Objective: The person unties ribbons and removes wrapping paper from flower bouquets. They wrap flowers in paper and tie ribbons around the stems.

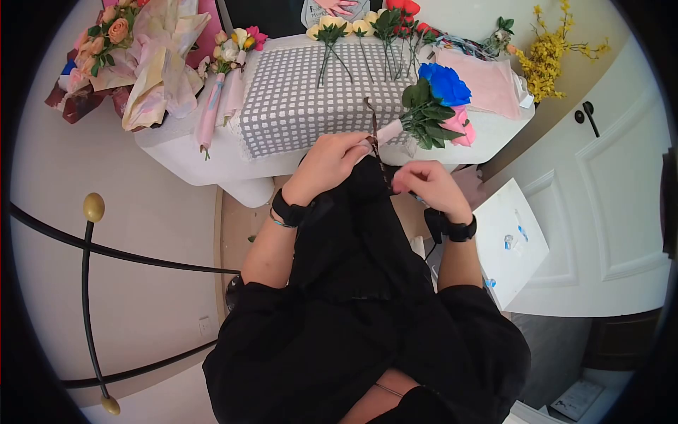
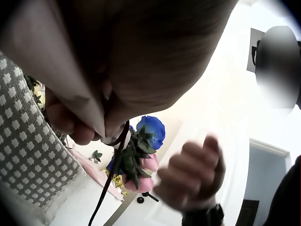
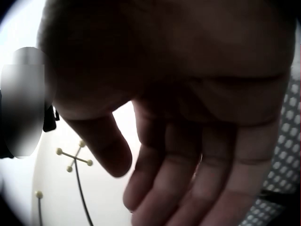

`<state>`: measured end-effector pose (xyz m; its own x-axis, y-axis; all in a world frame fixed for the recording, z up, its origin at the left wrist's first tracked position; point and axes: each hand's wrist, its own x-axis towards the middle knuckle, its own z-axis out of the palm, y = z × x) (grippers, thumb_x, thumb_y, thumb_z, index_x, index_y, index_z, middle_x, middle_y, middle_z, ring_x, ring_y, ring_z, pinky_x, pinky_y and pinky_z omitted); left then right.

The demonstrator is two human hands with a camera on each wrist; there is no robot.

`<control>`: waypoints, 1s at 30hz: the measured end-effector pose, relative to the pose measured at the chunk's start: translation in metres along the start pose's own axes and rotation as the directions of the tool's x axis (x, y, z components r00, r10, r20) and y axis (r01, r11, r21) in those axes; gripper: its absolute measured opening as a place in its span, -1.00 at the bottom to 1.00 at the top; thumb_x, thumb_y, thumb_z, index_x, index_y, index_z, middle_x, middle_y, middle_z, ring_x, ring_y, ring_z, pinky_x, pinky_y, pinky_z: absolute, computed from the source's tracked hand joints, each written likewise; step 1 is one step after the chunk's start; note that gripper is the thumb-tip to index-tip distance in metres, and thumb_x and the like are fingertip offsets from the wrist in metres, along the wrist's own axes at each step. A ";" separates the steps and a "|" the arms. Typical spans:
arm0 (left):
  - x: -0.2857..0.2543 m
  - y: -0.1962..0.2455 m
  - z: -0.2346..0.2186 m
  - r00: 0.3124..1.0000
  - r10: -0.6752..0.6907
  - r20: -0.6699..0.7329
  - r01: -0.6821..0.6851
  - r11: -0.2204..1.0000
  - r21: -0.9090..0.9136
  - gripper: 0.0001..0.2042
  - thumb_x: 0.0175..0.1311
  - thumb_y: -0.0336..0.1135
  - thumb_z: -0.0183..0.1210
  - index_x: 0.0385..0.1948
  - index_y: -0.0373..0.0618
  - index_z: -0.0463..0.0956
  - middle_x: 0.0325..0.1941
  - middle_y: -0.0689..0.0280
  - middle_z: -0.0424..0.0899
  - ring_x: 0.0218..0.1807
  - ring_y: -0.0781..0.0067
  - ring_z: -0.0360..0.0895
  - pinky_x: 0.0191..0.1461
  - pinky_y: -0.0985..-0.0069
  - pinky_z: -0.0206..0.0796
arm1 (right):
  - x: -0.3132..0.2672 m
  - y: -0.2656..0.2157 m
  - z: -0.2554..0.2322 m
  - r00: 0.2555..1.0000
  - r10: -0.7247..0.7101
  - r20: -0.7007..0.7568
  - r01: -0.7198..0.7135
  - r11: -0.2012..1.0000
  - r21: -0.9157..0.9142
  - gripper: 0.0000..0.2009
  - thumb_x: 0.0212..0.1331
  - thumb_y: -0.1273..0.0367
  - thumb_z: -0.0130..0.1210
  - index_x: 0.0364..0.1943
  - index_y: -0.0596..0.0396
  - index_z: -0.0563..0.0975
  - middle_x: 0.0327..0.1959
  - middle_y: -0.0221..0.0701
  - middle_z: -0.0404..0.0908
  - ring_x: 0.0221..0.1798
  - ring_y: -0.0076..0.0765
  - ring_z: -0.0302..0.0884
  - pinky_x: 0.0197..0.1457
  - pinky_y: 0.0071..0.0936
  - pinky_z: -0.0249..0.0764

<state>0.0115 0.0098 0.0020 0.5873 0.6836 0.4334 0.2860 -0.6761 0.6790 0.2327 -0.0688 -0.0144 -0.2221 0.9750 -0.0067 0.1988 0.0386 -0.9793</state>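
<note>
My left hand [image 1: 330, 164] grips the bouquet's stems, wrapped in pale pink paper [image 2: 77, 94]. The flower end points to the right, with a blue rose [image 1: 446, 83], a pink rose [image 1: 460, 127] and green leaves. A thin dark brown ribbon [image 1: 375, 131] crosses the wrap at the left fingers; in the left wrist view one length of it hangs down. My right hand [image 1: 432, 185] is to the right of the ribbon, below the flowers. Its fingers [image 3: 178, 174] bend loosely with the thumb apart, and nothing shows between them. The right hand is blurred in the left wrist view.
Across the white table [image 1: 180, 155] lies a grey-and-white checked cloth [image 1: 282, 95]. Cream roses [image 1: 330, 28], pink paper [image 1: 477, 81] and wrapped bouquets [image 1: 152, 71] lie along it. A small white stand [image 1: 512, 244] is at my right, before a white door [image 1: 600, 184].
</note>
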 end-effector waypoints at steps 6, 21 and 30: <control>0.000 -0.006 0.007 0.999 0.002 -0.037 -0.001 1.000 0.006 -0.83 0.24 -0.40 0.10 -0.18 -0.21 0.55 -0.52 0.12 0.56 -0.52 0.22 0.50 -0.38 0.43 0.30 | 0.013 0.005 0.023 0.839 -0.337 -0.427 0.241 0.934 -0.263 -0.86 0.14 0.39 0.18 -0.35 0.21 0.56 -0.49 -0.45 0.61 -0.46 -0.61 0.52 -0.37 -0.61 0.41; -0.005 -0.004 0.014 0.992 0.070 -0.104 -0.056 0.989 0.138 -0.82 0.17 -0.47 0.11 -0.20 -0.31 0.54 -0.31 0.02 0.63 -0.27 -0.03 0.58 -0.21 0.28 0.41 | 0.039 -0.019 0.036 0.804 -0.338 -0.490 0.250 0.939 -0.237 -0.88 0.11 0.47 0.11 -0.27 0.17 0.53 -0.68 -0.29 0.55 -0.66 -0.27 0.52 -0.55 -0.48 0.37; -0.008 -0.008 0.022 0.976 0.170 -0.135 -0.133 0.960 0.247 -0.82 0.16 -0.51 0.09 -0.21 -0.30 0.52 -0.35 0.02 0.61 -0.28 -0.03 0.57 -0.22 0.23 0.39 | 0.039 -0.021 0.034 0.926 -0.230 -0.300 0.186 0.968 -0.169 -0.84 0.13 0.45 0.03 -0.25 0.26 0.52 -0.63 -0.33 0.58 -0.56 -0.45 0.55 -0.45 -0.49 0.45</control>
<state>0.0212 0.0035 -0.0204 0.5200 0.5895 0.6181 0.3837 -0.8077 0.4476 0.1873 -0.0390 -0.0008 0.0349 0.9594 0.2800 0.3127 0.2556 -0.9148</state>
